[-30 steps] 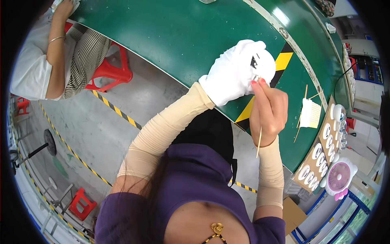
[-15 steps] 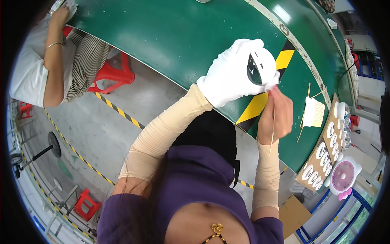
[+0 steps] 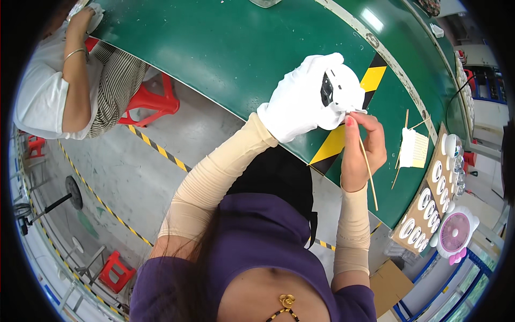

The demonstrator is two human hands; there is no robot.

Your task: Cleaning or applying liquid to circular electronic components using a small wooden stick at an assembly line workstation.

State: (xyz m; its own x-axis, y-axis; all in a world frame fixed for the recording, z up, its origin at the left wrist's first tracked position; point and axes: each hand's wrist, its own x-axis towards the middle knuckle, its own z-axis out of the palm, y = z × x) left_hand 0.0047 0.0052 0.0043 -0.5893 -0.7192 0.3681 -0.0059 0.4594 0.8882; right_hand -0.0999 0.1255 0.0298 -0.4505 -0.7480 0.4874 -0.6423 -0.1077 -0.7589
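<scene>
My left hand, in a white glove, is closed round a rounded white housing with a glossy black window, held above the green table. My bare right hand is closed in a pinch at the housing's lower right edge. It holds a thin wooden stick, whose long end slants down past the palm. White material, perhaps cloth, shows at the fingertips; the stick's upper end is hidden there.
On the right of the green table lie a white cloth and yellowish sheet with thin sticks. Beyond are a board of white ring-shaped parts and a pink-and-white fan. At far left a co-worker's arm reaches the table, beside a red stool.
The housing has turned a little and shifted slightly left in my left hand. My right fingers have changed their pinch, and the stick's lower end has swung to the right.
</scene>
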